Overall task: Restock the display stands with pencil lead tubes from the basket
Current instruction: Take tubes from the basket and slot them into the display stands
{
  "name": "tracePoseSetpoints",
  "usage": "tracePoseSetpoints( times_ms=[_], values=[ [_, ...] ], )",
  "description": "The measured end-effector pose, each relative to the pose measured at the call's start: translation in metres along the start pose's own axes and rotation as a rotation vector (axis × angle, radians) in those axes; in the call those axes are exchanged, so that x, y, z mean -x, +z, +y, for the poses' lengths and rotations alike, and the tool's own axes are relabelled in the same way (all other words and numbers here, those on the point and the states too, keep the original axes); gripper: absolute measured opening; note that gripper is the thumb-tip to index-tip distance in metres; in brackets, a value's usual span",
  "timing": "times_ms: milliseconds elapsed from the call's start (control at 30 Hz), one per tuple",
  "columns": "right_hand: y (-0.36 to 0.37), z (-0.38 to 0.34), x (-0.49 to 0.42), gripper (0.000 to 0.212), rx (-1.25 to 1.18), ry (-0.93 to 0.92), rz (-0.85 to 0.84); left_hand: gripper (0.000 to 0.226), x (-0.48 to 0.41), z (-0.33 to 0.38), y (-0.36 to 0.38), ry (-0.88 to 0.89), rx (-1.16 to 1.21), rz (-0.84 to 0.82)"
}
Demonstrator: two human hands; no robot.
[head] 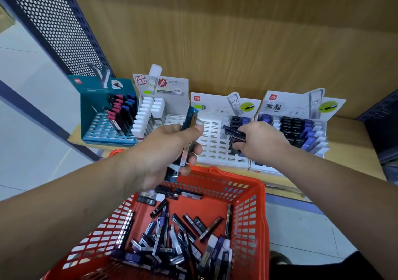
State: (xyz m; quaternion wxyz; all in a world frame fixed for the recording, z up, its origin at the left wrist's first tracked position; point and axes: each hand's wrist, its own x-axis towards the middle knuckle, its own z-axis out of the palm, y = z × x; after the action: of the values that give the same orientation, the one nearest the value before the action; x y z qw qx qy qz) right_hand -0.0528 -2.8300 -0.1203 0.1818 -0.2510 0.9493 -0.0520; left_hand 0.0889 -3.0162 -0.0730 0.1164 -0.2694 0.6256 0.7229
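Four display stands [212,129] line a wooden shelf [353,142].

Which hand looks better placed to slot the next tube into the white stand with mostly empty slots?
The right hand: it pinches dark tubes directly over empty slots of the white stand. The left hand grips a bundle off to the stand's side, above the basket.

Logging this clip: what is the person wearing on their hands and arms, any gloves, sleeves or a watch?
The left hand and right hand are bare, with no gloves. No watch or wristband shows at either wrist. Both forearms are uncovered up to the frame edge, so no sleeves are visible.
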Motion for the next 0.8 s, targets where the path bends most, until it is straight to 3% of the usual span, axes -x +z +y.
tracePoseSetpoints(
  times_ms=[233, 633, 733, 800],
  values=[
    [-0.005, -0.004, -0.001, 0.016, 0.024, 0.029, -0.050, 0.023, 0.003, 0.000, -0.007, -0.019, 0.031, 0.029],
    [-0.005, -0.018, 0.000, 0.017, 0.136, 0.129, -0.089, 0.032, 0.004, 0.004, -0.011, -0.100, 0.123, 0.013],
    [-0.014, -0.019, 0.001, 0.019, 0.053, 0.124, -0.037, 0.037, 0.007, 0.007, -0.015, -0.134, 0.154, -0.011],
    [-0.021, -0.022, 0.002, 0.023, -0.177, 0.098, 0.002, 0.032, 0.011, 0.009, -0.015, -0.117, 0.185, -0.017]
  ],
)
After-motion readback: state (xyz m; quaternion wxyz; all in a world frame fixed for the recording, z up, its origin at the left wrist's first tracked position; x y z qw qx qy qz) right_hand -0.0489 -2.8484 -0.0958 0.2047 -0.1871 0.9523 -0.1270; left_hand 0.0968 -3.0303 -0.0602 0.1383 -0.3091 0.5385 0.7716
